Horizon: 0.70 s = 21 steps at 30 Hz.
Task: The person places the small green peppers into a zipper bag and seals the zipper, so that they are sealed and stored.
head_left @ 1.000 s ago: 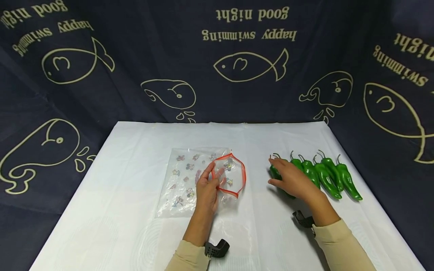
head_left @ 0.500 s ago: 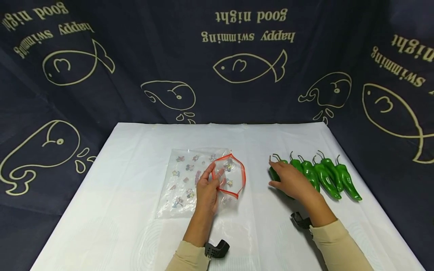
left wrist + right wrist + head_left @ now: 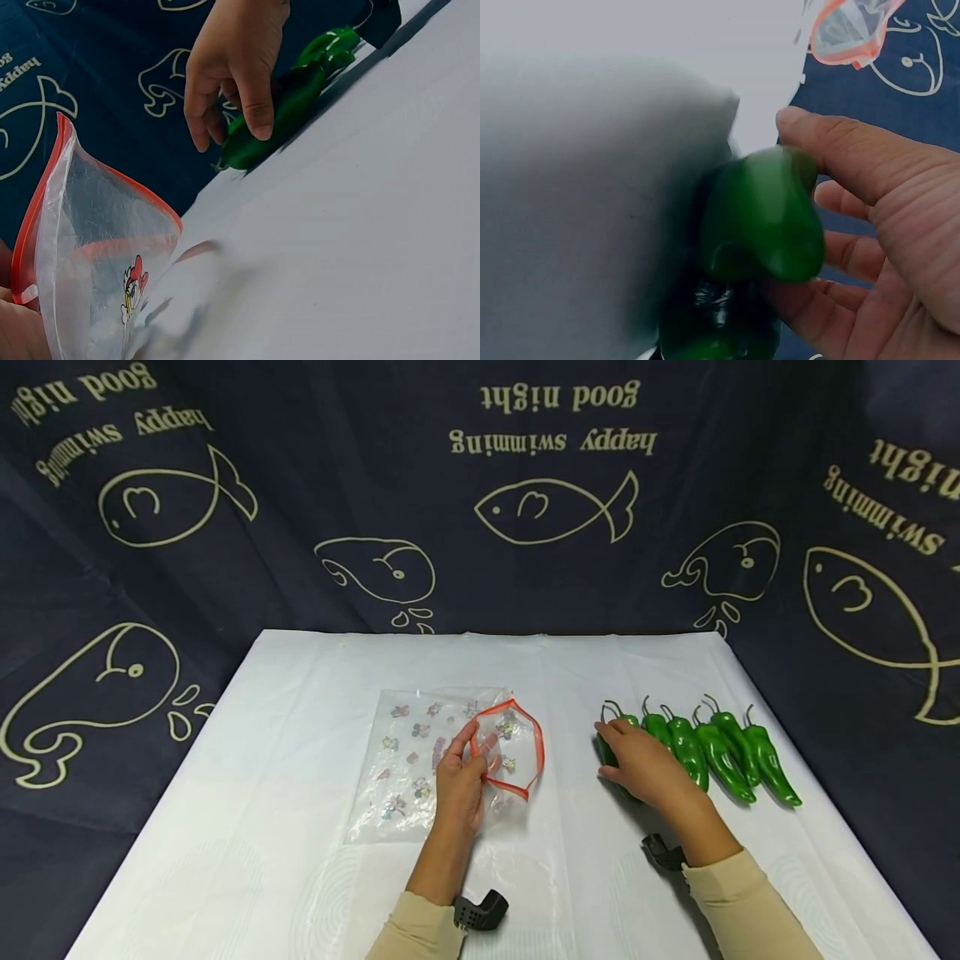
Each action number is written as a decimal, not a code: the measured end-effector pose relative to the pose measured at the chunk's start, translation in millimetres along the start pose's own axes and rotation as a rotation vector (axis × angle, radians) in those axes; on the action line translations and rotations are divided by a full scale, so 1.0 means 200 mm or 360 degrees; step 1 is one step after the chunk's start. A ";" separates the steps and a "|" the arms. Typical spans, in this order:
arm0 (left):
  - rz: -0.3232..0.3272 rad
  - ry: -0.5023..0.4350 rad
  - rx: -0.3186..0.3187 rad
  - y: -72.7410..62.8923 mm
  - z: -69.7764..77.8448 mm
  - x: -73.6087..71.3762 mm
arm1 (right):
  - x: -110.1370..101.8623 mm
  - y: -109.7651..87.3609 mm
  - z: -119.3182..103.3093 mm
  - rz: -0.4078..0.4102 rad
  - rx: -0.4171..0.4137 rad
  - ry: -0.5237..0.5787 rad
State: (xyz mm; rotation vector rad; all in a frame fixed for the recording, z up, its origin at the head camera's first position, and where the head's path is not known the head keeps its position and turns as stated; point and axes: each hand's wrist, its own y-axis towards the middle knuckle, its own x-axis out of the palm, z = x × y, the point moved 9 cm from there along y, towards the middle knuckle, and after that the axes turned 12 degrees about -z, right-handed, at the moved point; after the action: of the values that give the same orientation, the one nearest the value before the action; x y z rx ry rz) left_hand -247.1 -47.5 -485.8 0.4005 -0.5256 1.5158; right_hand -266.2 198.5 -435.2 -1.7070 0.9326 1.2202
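Note:
My left hand (image 3: 459, 781) pinches the rim of a clear plastic zip bag (image 3: 401, 760) with red edging and cartoon prints. The bag's mouth gapes toward the right. My right hand (image 3: 645, 764) is lowered over the leftmost green pepper (image 3: 609, 752) in a row lying on the table. In the left wrist view the right thumb (image 3: 259, 112) overlaps the near side of this pepper, while the index fingertip hangs beyond it, apart from the thumb. The right wrist view has the pepper (image 3: 769, 214) between thumb and fingers. The hand hides much of it from above.
Several more green peppers (image 3: 722, 760) lie side by side to the right, stems pointing away. A white cloth covers the table (image 3: 300, 710). Behind it hangs a dark blue curtain (image 3: 555, 593) with fish and whale drawings.
My right hand has sunk a little lower onto the leftmost pepper, its thumb and fingers slightly closer together. The left hand and the bag have stayed in place.

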 end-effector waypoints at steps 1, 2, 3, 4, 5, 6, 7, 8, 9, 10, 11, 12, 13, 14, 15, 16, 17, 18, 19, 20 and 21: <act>-0.0005 0.0001 0.0002 0.00 0.00 0.00 | 0.00 0.00 0.00 -0.0001 -0.0001 -0.0001; -0.0005 -0.0002 0.0001 0.00 0.00 0.00 | 0.00 0.00 0.00 -0.0002 -0.0006 0.0002; -0.0008 -0.0010 0.0002 0.00 0.00 0.00 | 0.00 0.00 0.00 -0.0007 -0.0013 0.0010; -0.0012 -0.0012 0.0004 0.00 0.00 0.01 | 0.00 0.00 -0.01 -0.0013 -0.0022 0.0019; -0.0015 -0.0015 0.0006 0.00 0.00 0.01 | 0.00 0.00 -0.01 -0.0016 -0.0036 0.0033; -0.0018 -0.0021 0.0008 0.00 0.00 0.01 | 0.00 0.00 -0.01 -0.0018 -0.0052 0.0048; -0.0021 -0.0031 0.0010 0.00 0.00 0.01 | 0.00 -0.01 -0.02 -0.0019 -0.0071 0.0069; -0.0024 -0.0037 0.0013 0.00 0.00 0.01 | 0.00 -0.01 -0.02 -0.0019 -0.0092 0.0093; -0.0028 -0.0044 0.0016 0.00 0.00 0.01 | 0.00 -0.01 -0.03 -0.0019 -0.0110 0.0115; -0.0029 -0.0042 0.0020 0.00 0.01 0.01 | 0.00 -0.01 -0.03 -0.0014 -0.0128 0.0133; -0.0029 -0.0045 0.0021 0.00 0.00 0.01 | -0.01 -0.01 -0.04 -0.0010 -0.0148 0.0153; -0.0030 -0.0048 0.0024 0.00 0.01 0.02 | -0.01 -0.01 -0.05 -0.0006 -0.0165 0.0172; -0.0031 -0.0046 0.0027 0.00 0.01 0.02 | -0.02 -0.01 -0.05 -0.0001 -0.0179 0.0193; -0.0033 -0.0044 0.0029 0.00 0.01 0.02 | -0.02 -0.01 -0.06 0.0002 -0.0190 0.0210; -0.0033 -0.0043 0.0029 0.00 0.01 0.01 | -0.03 -0.01 -0.06 0.0005 -0.0197 0.0224; -0.0033 -0.0041 0.0029 0.00 0.01 0.01 | -0.03 -0.01 -0.06 0.0008 -0.0206 0.0241; -0.0033 -0.0045 0.0027 0.00 0.01 0.02 | -0.03 -0.01 -0.07 0.0010 -0.0214 0.0258; -0.0035 -0.0045 0.0027 0.00 0.01 0.02 | -0.04 -0.01 -0.07 0.0011 -0.0220 0.0277; -0.0034 -0.0046 0.0026 0.00 0.01 0.02 | -0.04 -0.01 -0.07 0.0012 -0.0228 0.0295; -0.0035 -0.0045 0.0026 0.00 0.01 0.01 | -0.05 -0.01 -0.08 0.0010 -0.0235 0.0313; -0.0036 -0.0043 0.0025 0.00 0.01 0.01 | -0.05 -0.01 -0.08 0.0008 -0.0245 0.0333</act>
State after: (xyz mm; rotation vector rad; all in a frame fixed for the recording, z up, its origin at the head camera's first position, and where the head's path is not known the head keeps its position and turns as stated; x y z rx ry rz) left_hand -247.5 -45.9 -483.1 0.4384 -0.5291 1.4952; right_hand -261.1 185.3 -421.5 -1.9850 0.9869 1.1574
